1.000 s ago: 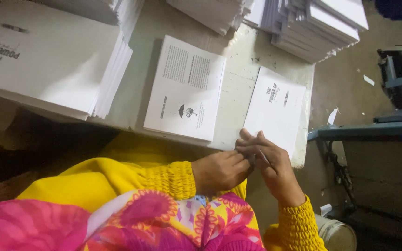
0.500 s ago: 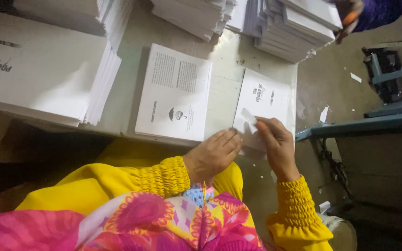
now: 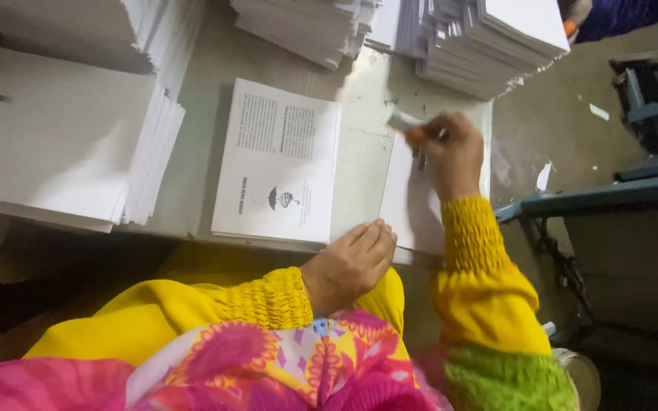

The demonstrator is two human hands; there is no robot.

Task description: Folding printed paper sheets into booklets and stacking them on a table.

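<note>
From where I watch, my right hand is reached out to the upper middle of the frame, fingers curled around a small whitish tool with an orange end; it is blurred, so I can only guess it is a folding stick or a scraper. The tool sits at the top edge of a folded white sheet that lies on the table under that hand and runs down toward the near edge.

My left hand rests lower, near the centre of the frame, fingers together and nearly flat, holding nothing, with the fingertips touching the bottom left corner of that same sheet at the table's edge.

Just left of the sheet lies a printed leaflet stack, showing text blocks and a small dark emblem. At the far left is a tall pile of white sheets. Along the top of the frame stand more piles of printed sheets, one in the middle and one to the right. In the upper right corner part of another person's hand shows beside a blue sleeve. A blue metal frame stands at the right of the table.
</note>
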